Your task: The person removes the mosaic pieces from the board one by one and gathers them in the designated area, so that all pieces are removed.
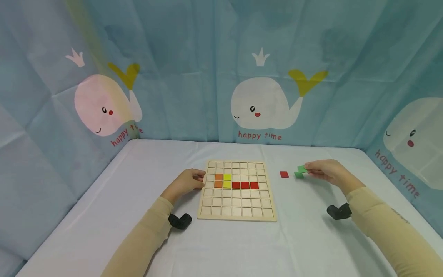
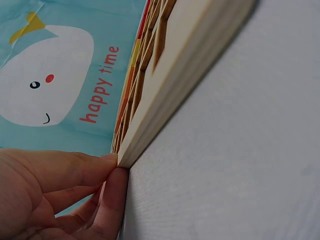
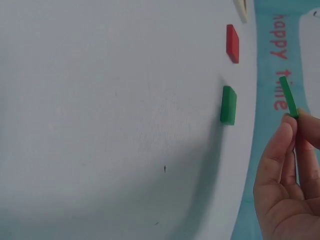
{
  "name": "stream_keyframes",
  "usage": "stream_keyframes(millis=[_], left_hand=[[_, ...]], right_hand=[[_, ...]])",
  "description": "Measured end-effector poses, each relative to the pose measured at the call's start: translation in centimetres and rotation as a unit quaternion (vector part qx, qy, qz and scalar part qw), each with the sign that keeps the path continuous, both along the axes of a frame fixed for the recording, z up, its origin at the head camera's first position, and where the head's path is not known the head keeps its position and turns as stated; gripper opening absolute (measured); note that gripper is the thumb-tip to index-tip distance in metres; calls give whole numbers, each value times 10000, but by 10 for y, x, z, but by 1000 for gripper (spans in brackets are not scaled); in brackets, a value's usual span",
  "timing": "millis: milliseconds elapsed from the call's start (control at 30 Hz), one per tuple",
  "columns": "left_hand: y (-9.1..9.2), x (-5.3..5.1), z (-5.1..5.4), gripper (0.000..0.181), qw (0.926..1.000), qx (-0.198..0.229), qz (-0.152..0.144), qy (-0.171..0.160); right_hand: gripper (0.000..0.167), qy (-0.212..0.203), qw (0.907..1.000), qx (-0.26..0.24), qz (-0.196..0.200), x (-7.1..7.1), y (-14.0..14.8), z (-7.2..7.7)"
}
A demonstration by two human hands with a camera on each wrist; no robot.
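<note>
A pale wooden grid board [image 1: 237, 211] lies on the table. On it sit two orange tiles [image 1: 219, 184], two yellow tiles [image 1: 227, 184] and a row of three red tiles [image 1: 245, 185]. My left hand [image 1: 185, 181] is at the board's left side; the left wrist view shows its thumb and a finger [image 2: 80, 167] pinching the edge. Right of the board, my right hand [image 1: 327, 172] pinches a green tile [image 3: 289, 97] between thumb and fingertips, above the table. Below it, a second green tile [image 3: 228, 105] lies flat on the cloth, beside a loose red tile [image 1: 284, 174].
White cloth [image 1: 221, 246] covers the table. Blue curtains [image 1: 187, 88] printed with whales stand behind it and at both sides. A black wrist mount [image 1: 180, 221] sticks out from the left sleeve, another mount [image 1: 339, 212] from the right.
</note>
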State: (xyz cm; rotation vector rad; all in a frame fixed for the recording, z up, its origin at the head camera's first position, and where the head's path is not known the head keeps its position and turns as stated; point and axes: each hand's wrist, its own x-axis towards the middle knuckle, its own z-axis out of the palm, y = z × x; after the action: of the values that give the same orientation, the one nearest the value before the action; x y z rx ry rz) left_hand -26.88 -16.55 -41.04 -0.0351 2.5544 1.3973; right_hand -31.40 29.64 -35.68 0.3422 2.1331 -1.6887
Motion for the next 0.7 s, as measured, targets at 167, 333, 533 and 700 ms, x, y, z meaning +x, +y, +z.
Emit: stream_keyframes(millis=[167,333,533,700], left_hand=[[-2,0,-1,50,10000,26,-18,-56],[-1,1,-5,49,10000,39,-40,-11],[1,0,-6,50,10000,7,-56,28],[1,-1,-5,49,10000,13,-2,28]], right_hand=[[18,-85,9997,-217,-45,-1,5,0],[19,-15,9998,-141,99,-1,9,2],[19,-45,10000,9,68,-2,18,1],[7,-43,10000,25,-44,-3,24,-4]])
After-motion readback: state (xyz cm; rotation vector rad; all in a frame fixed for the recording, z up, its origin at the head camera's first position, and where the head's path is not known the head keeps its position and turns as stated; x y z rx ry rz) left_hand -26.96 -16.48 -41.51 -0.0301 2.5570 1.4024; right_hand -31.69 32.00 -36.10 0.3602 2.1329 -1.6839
